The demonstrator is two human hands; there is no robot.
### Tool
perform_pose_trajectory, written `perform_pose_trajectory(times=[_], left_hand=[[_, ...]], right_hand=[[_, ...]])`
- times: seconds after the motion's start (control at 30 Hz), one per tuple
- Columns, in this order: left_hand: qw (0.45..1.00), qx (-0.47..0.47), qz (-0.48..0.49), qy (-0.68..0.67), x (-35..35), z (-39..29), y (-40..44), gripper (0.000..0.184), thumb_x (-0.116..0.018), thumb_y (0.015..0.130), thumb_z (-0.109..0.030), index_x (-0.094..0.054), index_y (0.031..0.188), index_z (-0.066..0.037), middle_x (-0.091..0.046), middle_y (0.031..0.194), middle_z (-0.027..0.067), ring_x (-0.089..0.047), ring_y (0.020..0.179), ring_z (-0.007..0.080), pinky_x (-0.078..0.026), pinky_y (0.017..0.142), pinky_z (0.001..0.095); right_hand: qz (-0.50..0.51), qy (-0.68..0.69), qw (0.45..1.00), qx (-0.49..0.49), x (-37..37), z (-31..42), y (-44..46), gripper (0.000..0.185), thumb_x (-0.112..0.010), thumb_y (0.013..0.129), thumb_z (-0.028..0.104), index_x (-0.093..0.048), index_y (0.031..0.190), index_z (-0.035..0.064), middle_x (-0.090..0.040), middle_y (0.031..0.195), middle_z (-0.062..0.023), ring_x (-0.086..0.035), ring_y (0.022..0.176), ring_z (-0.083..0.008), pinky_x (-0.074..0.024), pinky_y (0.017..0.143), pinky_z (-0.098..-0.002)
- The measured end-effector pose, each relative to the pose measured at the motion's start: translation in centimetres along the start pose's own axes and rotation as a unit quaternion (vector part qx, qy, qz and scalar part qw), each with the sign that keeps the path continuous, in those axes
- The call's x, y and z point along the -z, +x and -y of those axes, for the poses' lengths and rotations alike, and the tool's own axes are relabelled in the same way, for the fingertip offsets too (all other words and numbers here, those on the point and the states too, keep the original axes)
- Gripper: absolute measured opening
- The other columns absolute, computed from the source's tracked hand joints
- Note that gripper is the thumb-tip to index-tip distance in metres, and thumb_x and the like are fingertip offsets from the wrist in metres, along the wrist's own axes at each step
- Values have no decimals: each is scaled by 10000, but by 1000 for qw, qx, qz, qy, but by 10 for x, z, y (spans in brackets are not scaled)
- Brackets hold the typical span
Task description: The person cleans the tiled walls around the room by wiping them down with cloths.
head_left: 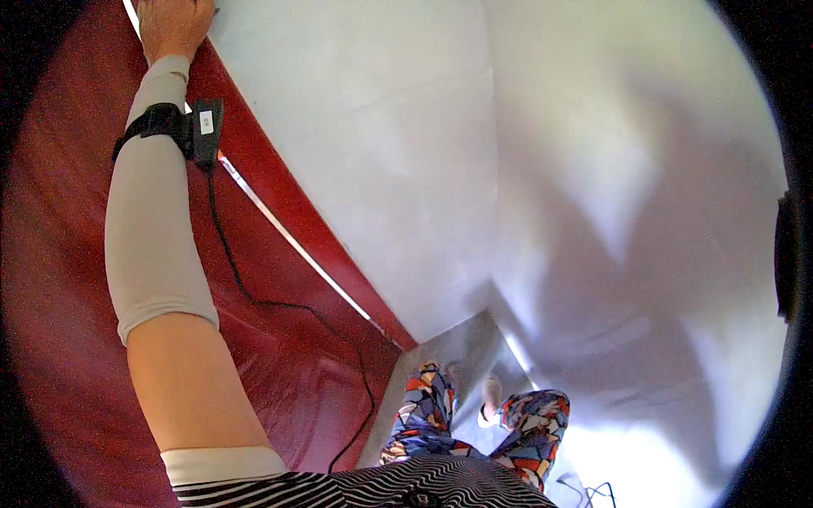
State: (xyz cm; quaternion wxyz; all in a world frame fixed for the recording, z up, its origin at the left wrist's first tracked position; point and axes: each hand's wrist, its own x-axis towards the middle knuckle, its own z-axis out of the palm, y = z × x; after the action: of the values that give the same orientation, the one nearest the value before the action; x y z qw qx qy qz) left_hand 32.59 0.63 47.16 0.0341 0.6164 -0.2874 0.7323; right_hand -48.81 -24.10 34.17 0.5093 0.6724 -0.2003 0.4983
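My left hand is at the top left edge of the head view, its fingers cut off by the frame. It is nearest to the upper end of the red surface, where that meets the white wall. What it holds, if anything, is hidden. A pale sleeve covers the forearm, and a black strap around it carries a small dark device with a cable. A thin white strip runs diagonally along the red surface. My right hand is out of view.
A black cable hangs from the device across the red surface. Below are my legs in patterned trousers and a foot on the grey floor. Thin dark wires lie at the bottom right. A dark object shows at the right edge.
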Motion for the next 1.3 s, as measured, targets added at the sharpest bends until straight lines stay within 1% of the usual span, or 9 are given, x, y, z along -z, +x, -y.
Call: perform_pose_trajectory(times=[0.33,0.4,0.47,0.7,0.73,0.8,1.0,1.27,1.3], left_hand=[[997,-12,69,26,26,-38,-30,307,-583,854,-173,-611,1027,79,-344,1421,337,-294,1345,469,-194,1148,509],[980,-139,8,140,12,-30,-62,324,-591,882,-327,-706,1007,-51,-488,1311,269,-399,1273,430,-311,1056,547],[985,-122,83,93,25,-43,-96,265,-641,843,-311,-718,997,-109,-522,1322,223,-412,1291,366,-327,1044,471],[960,-100,241,-98,42,-66,-223,168,-676,768,-182,-732,758,-24,-412,1426,249,-381,1312,418,-305,1078,508],[946,-132,286,-75,46,-70,-242,202,-578,856,-186,-727,907,-60,-383,1466,213,-330,1369,350,-256,1129,467],[918,-120,369,-77,64,-79,-250,171,-595,848,-202,-728,876,-99,-356,1488,207,-295,1397,335,-243,1133,471],[933,-154,318,-68,58,-69,-211,178,-608,845,-226,-727,769,-119,-367,1490,174,-301,1395,318,-261,1119,468],[973,-92,132,166,10,-25,-51,259,-528,915,-277,-689,1083,-164,-421,1446,174,-302,1388,312,-284,1062,493],[981,-87,122,125,9,-21,-34,252,-562,882,-234,-664,1030,-57,-396,1427,252,-303,1367,382,-229,1107,499]], right_hand=[[-2,28,999,17,-3,-9,-7,567,-586,939,334,-383,1315,-40,-521,1240,-221,-598,1052,-324,-532,844,-428],[0,33,999,22,0,-12,-8,562,-587,940,327,-383,1315,-39,-523,1237,-219,-602,1045,-321,-536,837,-424],[-1,41,999,23,1,-11,-2,558,-588,941,321,-383,1315,-38,-525,1234,-216,-606,1039,-317,-541,830,-420],[-8,121,992,20,-4,5,48,553,-587,940,284,-353,1321,-42,-512,1234,-226,-609,1030,-328,-553,843,-435],[-11,135,990,30,-4,5,49,549,-586,940,275,-348,1318,-43,-507,1235,-228,-609,1026,-330,-553,852,-441],[1,149,989,-2,-3,10,49,524,-595,929,258,-364,1286,-47,-484,1244,-232,-599,1036,-343,-547,876,-450],[-9,46,998,46,4,-13,26,492,-604,914,237,-393,1268,-33,-433,1285,-241,-569,1070,-357,-537,872,-462],[-7,51,998,22,3,-7,9,532,-597,921,313,-400,1279,-28,-462,1267,-245,-577,1055,-359,-545,838,-462],[0,15,1000,21,8,-6,8,539,-597,922,316,-397,1286,-29,-467,1264,-246,-578,1050,-361,-541,841,-464]])
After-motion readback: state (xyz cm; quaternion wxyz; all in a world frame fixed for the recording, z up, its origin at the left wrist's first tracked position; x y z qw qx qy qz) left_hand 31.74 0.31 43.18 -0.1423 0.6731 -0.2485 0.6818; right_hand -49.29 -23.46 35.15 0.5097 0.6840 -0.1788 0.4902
